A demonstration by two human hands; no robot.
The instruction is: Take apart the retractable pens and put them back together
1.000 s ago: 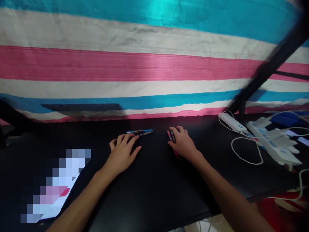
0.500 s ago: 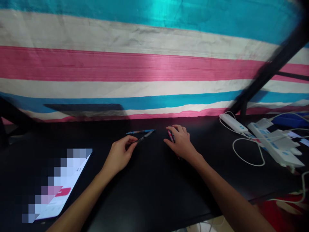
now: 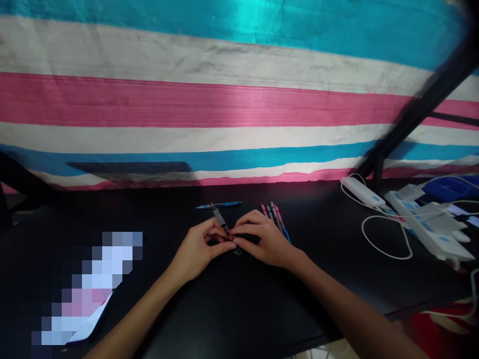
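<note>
Both hands meet over the middle of a black table. My left hand and my right hand pinch the same dark pen, which tilts up and away from me between the fingertips. A blue pen lies flat on the table just beyond the hands. Several pens, red and blue among them, lie side by side right of my right hand, uncovered.
A striped pink, white and blue cloth hangs behind the table. At the right lie a white power strip, a white charger and looping white cables. A blurred white card sits front left. A dark diagonal bar crosses upper right.
My left hand picked up the dark pen and brought it toward me. My right hand left the group of pens and joined it on the pen.
</note>
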